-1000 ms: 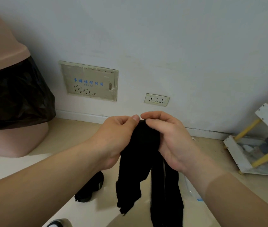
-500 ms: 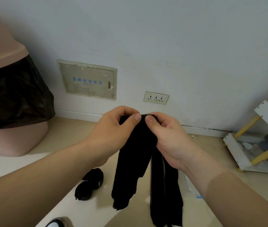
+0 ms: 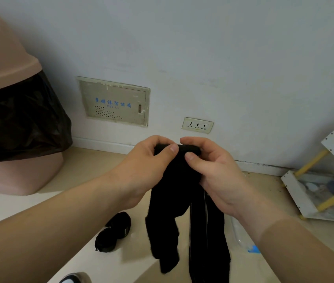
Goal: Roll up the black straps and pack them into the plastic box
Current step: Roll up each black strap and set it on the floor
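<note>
Above beige floor: left hand (image 3: 145, 166), right hand (image 3: 213, 172) both pinch rolled top of long black fabric strap (image 3: 174, 201); remainder hangs.

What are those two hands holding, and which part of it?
Both the left hand and the right hand pinch the rolled top end of a black strap between thumb and fingers; the rest hangs loose below.
</note>
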`<state>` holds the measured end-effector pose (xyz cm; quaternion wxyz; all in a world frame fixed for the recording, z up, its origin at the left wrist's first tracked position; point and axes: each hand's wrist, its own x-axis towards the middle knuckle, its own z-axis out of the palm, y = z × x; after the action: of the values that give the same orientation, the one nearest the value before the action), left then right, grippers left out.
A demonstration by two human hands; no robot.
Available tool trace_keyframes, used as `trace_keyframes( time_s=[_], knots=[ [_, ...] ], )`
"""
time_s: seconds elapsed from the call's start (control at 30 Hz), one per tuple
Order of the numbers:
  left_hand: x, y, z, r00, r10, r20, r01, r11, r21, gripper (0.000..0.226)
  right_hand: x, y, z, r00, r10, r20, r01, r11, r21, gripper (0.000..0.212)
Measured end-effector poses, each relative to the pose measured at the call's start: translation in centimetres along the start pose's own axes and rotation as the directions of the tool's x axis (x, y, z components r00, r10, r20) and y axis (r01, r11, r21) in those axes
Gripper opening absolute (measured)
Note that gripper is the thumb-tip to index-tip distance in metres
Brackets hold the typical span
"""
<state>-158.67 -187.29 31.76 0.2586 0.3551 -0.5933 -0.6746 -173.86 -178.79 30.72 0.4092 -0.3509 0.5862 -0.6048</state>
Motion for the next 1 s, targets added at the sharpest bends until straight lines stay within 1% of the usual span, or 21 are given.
trace_keyframes(
  time_s=[0.03,0.07,0.1,0.13,0.17,0.23,0.3,0.4,0.43,0.47,0.53,0.57,0.63,0.7,0.73,0.77,0.8,0.83,0.87,0.93,1.0],
  knots=[
    [0.0,0.0,-0.1,0.999,0.034,-0.014,-0.034,0.999,0.026,0.011,-0.1,-0.3,0.0,0.998,0.055,0.039,-0.058,0.997,0.06,0.021],
    [0.0,0.0,-0.2,0.997,0.073,-0.017,-0.072,0.996,0.054,0.009,-0.1,-0.4,-0.1,0.991,0.102,0.082,-0.109,0.99,0.086,0.033],
    [-0.1,0.0,-0.4,0.993,0.115,-0.009,-0.114,0.99,0.086,0.01,-0.1,-0.4,-0.2,0.982,0.142,0.124,-0.151,0.986,0.07,0.048],
    [-0.3,0.0,-0.5,0.988,0.155,0.006,-0.155,0.981,0.118,0.013,-0.1,-0.3,-0.2,0.975,0.168,0.145,-0.175,0.984,0.04,0.058],
    [-0.3,0.0,-0.7,0.983,0.182,0.018,-0.183,0.972,0.15,0.017,-0.1,-0.3,-0.1,0.974,0.178,0.138,-0.183,0.983,0.026,0.06],
    [-0.4,0.1,-0.9,0.981,0.193,0.031,-0.195,0.966,0.17,0.023,0.0,0.0,0.1,0.983,0.156,0.095,-0.161,0.986,0.048,0.051],
    [-0.4,0.1,-1.2,0.988,0.149,0.05,-0.155,0.978,0.138,0.024,0.0,0.1,0.2,0.993,0.113,0.041,-0.115,0.991,0.072,0.034],
    [-0.3,0.3,-1.4,0.992,-0.012,0.127,0.009,1.0,0.027,0.019,0.0,0.1,0.3,0.999,0.051,0.008,-0.051,0.997,0.055,0.012],
    [-0.4,0.3,-1.3,0.985,-0.065,0.162,0.066,0.998,0.003,0.022,0.0,0.1,0.4,1.0,0.021,0.003,-0.021,0.999,0.027,0.01],
    [-0.4,0.2,-1.3,0.978,-0.104,0.183,0.106,0.994,-0.002,0.029,0.0,0.1,0.3,1.0,-0.01,-0.004,0.01,1.0,-0.011,0.013],
    [-0.4,0.3,-1.2,0.976,-0.135,0.169,0.133,0.991,0.027,0.043,-0.1,0.1,0.3,0.998,-0.064,-0.011,0.063,0.993,-0.096,0.022],
    [-0.3,0.3,-1.1,0.982,-0.122,0.14,0.117,0.992,0.045,0.042,-0.2,0.1,0.3,0.997,-0.074,-0.011,0.073,0.99,-0.122,0.025],
    [-0.2,0.2,-1.0,0.996,-0.055,0.068,0.051,0.996,0.071,0.031,-0.2,0.2,0.3,0.998,-0.058,-0.008,0.057,0.992,-0.109,0.028],
    [-0.1,0.3,-0.8,1.0,0.019,0.022,-0.02,0.997,0.079,0.018,-0.2,-0.1,0.3,1.0,0.023,0.013,-0.023,1.0,0.006,0.023],
    [-0.1,0.4,-0.8,0.998,0.053,0.016,-0.054,0.996,0.076,0.013,-0.3,-0.3,0.2,0.996,0.079,0.052,-0.082,0.995,0.058,0.024],
    [-0.1,0.4,-0.7,0.996,0.082,0.018,-0.083,0.993,0.078,0.01,-0.2,-0.5,0.0,0.987,0.127,0.094,-0.134,0.989,0.066,0.036],
    [-0.2,0.3,-0.7,0.994,0.106,0.024,-0.107,0.99,0.094,0.009,-0.3,-0.6,-0.1,0.977,0.171,0.128,-0.177,0.983,0.038,0.05],
    [-0.3,0.3,-0.7,0.992,0.126,0.034,-0.129,0.985,0.118,0.011,-0.2,-0.6,-0.2,0.972,0.19,0.136,-0.193,0.981,0.005,0.058],
    [-0.3,0.2,-0.7,0.989,0.143,0.044,-0.148,0.978,0.144,0.013,-0.2,-0.5,-0.2,0.974,0.19,0.124,-0.191,0.982,-0.008,0.058],
    [-0.4,0.2,-0.9,0.985,0.159,0.067,-0.168,0.972,0.167,0.019,-0.1,-0.1,-0.2,0.987,0.145,0.071,-0.146,0.989,0.008,0.045],
    [-0.4,0.2,-1.1,0.989,0.119,0.089,-0.131,0.982,0.135,0.023,-0.1,0.1,-0.1,0.995,0.094,0.025,-0.095,0.995,0.034,0.026]
  ],
)
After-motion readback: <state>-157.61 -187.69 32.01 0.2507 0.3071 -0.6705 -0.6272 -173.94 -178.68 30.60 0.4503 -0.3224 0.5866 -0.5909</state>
